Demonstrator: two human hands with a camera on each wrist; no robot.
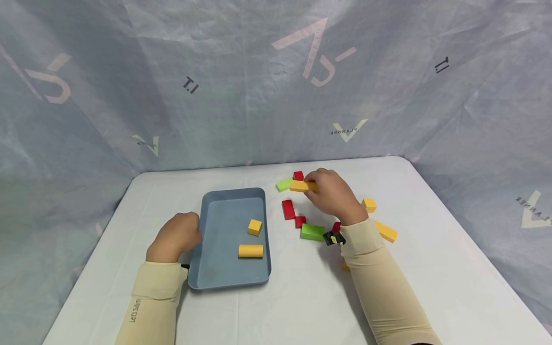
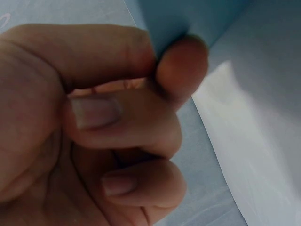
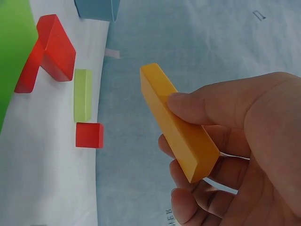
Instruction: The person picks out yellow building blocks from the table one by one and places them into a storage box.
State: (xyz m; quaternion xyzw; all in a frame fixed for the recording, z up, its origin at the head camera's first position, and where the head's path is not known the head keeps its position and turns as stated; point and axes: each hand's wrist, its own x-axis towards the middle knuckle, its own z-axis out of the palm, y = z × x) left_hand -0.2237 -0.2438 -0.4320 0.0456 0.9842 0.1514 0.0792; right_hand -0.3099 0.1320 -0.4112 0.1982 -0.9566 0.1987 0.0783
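Note:
Between thumb and fingers, my right hand (image 1: 332, 194) pinches a long yellow block (image 3: 176, 122), held above the table near the far blocks. My left hand (image 1: 176, 237) grips the left rim of the blue-grey tray (image 1: 215, 193); in the left wrist view, its thumb and index finger pinch the tray's wall (image 2: 188, 21). Inside the tray are a yellow cube (image 1: 255, 227) and a yellow cylinder (image 1: 250, 251), both toward the right side. Close to the right hand are a light green block (image 1: 284, 184) and a red cube (image 1: 298, 176).
Right of the tray lie a red block (image 1: 288, 210), a smaller red cube (image 1: 300, 222) and a green block (image 1: 312, 232). A yellow cube (image 1: 369, 205) and a yellow block (image 1: 386, 232) sit beyond the right forearm, which partly covers another yellow piece (image 1: 346, 265). Grey cloth (image 1: 241, 96) hangs behind the table.

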